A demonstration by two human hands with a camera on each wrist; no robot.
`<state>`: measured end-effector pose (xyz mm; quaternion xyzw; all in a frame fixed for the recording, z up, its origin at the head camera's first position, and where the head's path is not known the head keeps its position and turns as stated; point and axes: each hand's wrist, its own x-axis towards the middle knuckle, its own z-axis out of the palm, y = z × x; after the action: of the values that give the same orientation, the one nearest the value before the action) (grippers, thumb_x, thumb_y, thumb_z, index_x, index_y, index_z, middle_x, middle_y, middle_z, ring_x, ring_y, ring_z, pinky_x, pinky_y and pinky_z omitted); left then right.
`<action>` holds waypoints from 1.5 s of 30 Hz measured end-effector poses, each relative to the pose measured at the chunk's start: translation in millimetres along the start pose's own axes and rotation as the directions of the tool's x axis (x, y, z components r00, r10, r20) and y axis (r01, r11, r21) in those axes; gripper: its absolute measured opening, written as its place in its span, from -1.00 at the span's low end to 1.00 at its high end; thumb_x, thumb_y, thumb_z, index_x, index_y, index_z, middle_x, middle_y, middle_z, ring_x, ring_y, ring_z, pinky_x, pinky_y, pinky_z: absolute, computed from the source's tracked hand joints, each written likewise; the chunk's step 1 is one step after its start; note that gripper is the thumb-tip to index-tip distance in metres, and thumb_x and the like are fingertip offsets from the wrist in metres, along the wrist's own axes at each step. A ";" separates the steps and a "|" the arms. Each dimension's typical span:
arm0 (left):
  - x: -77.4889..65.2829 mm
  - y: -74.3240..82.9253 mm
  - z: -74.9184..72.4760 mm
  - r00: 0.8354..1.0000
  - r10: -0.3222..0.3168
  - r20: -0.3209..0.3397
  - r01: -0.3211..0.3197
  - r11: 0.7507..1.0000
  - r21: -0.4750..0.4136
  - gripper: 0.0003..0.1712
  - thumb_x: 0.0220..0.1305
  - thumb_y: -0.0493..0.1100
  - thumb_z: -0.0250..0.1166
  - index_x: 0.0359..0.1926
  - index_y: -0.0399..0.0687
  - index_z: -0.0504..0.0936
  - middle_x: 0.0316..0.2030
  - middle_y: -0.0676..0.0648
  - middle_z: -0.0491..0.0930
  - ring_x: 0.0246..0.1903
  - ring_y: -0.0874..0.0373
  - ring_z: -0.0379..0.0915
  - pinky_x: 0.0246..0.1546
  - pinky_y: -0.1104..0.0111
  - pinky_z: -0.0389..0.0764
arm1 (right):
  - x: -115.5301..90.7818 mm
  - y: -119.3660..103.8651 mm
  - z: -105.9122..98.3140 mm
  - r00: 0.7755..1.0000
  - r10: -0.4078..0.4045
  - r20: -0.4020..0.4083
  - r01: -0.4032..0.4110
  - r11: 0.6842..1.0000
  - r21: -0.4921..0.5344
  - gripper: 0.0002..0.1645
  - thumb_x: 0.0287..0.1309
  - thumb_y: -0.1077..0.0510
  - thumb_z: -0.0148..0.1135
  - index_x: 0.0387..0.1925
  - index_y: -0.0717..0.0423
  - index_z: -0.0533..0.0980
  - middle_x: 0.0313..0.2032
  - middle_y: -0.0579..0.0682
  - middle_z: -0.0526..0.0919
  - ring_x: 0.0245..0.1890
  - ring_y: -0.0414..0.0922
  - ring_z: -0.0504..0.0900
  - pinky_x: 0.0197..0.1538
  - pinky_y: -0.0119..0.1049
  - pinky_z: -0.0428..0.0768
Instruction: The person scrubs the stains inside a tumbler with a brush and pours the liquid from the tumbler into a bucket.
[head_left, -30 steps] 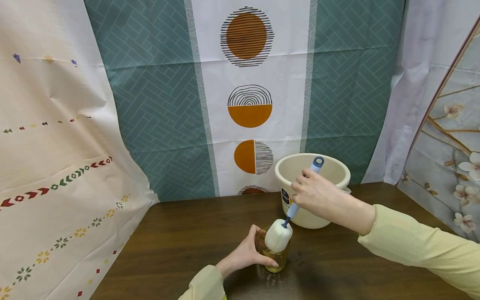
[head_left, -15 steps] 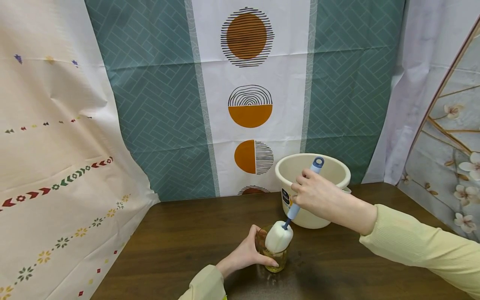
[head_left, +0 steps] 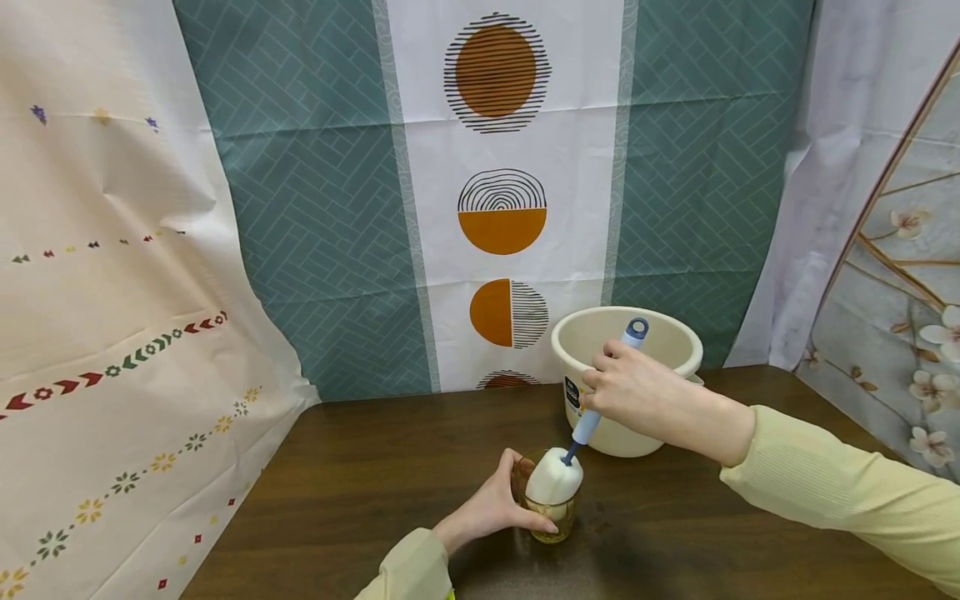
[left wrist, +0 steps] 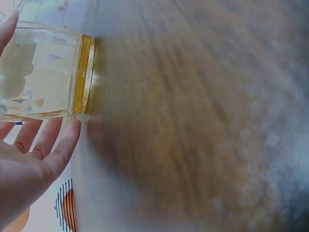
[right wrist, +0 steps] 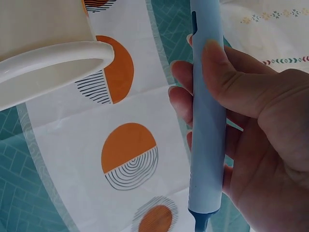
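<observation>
An amber-tinted drinking glass (head_left: pixel 553 527) stands on the table, and my left hand (head_left: pixel 497 503) grips it from the left with thumb and fingers around its side. In the left wrist view the clear wall and thick yellow base of the glass (left wrist: pixel 48 77) show, fingers beneath. My right hand (head_left: pixel 645 392) holds the light blue handle of a sponge bottle brush (right wrist: pixel 207 145), thumb pressed along it. The brush slants down to the left. Its white sponge head (head_left: pixel 555 477) sits partly inside the glass, with its upper part above the rim.
Behind my right hand stands a cream plastic bucket (head_left: pixel 600 333) with a dark label, close to the back of the dark brown wooden table (head_left: pixel 390 467). Patterned cloths (head_left: pixel 330 208) hang at the back and on both sides.
The sponge head has sunk slightly lower and a little left into the glass, the right hand tipping the handle with it. My left hand stays in place on the glass.
</observation>
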<state>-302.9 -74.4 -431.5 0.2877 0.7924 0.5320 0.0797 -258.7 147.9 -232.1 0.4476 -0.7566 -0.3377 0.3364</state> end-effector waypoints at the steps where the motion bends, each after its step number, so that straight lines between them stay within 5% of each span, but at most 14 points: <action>1: 0.2 0.0 -0.1 1.000 0.001 -0.002 -0.001 1.000 0.005 -0.23 -0.25 -0.11 0.54 -0.10 -0.04 0.20 -0.22 0.04 0.44 -0.21 0.19 0.37 -0.20 0.30 0.37 | -0.1 -0.1 0.2 1.000 -0.003 -0.004 0.003 1.000 -0.001 -0.76 -0.38 0.10 0.48 -0.51 -0.19 0.61 -0.61 -0.11 0.42 -0.54 -0.11 0.38 -0.31 -0.26 0.30; 45: 0.5 -0.1 0.7 1.000 0.022 0.004 -0.022 1.000 -0.022 -0.24 -0.24 -0.16 0.54 -0.11 -0.07 0.18 -0.17 0.03 0.43 -0.16 0.19 0.38 -0.12 0.32 0.35 | 0.8 -6.3 8.7 1.000 0.018 -0.014 -0.019 0.999 -0.031 -0.70 -0.34 0.14 0.51 -0.41 -0.14 0.64 -0.55 -0.05 0.48 -0.55 -0.07 0.38 -0.31 -0.23 0.30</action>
<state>-303.0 -73.6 -431.8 0.2968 0.7830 0.5409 0.0786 -263.1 146.6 -241.9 0.4376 -0.7531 -0.3431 0.3517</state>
